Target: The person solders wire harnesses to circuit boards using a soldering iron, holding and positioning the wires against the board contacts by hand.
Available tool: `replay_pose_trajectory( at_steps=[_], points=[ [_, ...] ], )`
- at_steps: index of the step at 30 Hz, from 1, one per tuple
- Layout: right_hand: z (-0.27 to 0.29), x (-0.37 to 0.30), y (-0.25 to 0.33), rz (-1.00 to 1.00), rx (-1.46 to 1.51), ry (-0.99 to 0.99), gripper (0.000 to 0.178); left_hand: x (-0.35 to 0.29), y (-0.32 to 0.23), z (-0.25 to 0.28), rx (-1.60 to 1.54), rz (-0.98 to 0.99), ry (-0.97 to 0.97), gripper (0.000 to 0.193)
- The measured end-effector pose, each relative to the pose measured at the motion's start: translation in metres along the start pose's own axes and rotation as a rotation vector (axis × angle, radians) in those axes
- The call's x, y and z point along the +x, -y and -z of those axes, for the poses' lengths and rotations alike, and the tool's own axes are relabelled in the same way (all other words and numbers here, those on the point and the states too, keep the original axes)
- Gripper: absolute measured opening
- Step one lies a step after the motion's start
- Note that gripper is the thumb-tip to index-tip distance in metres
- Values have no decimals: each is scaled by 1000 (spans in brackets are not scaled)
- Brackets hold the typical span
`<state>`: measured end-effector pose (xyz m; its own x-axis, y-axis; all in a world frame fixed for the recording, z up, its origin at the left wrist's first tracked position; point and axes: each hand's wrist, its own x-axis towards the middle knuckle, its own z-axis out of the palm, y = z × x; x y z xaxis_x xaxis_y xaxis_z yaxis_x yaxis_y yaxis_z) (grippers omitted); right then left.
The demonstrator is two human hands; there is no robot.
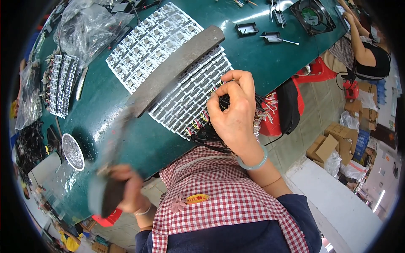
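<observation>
My left hand (pixel 133 189), smeared by motion, is closed around a dark blocky tool (pixel 105 194) with a long blurred front part reaching toward the boards; its kind cannot be made out. My right hand (pixel 236 105) is curled, thumb and forefinger pinched at the edge of a stack of narrow circuit board strips (pixel 190 92). Whatever lies between those fingertips is hidden. Short coloured wires (pixel 196 124) stick out along that edge, and black cables bunch beneath the hand. Across the boards lies a curved dark grey bar (pixel 181 63), with a white circuit board panel (pixel 154 44) beyond it.
A white bowl of small bits (pixel 73 152) stands at left on the green table (pixel 139 145). Clear plastic bags (pixel 84 31) and more board strips (pixel 63 84) lie at far left. Small black trays (pixel 247 28) and a black fan (pixel 312 17) are at far right, near another person (pixel 371 59).
</observation>
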<state>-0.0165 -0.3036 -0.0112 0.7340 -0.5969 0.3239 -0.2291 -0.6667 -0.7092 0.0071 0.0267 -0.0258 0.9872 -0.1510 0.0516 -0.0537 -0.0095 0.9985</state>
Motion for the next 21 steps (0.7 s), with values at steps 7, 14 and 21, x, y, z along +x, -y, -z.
replay_pose_trajectory(
  at_steps=[7, 14, 21],
  points=[
    [-2, 0, -1, 16, 4, -5, 9, 16, -54, 71, 626, -367, -801, 28],
    [-2, 0, -9, 76, 14, 3, 12, 16, -41, 58, 424, -160, -813, 27],
    [4, -2, -8, -50, 129, 92, 11, 33, -33, 14, 275, -229, -559, 31]
  ],
)
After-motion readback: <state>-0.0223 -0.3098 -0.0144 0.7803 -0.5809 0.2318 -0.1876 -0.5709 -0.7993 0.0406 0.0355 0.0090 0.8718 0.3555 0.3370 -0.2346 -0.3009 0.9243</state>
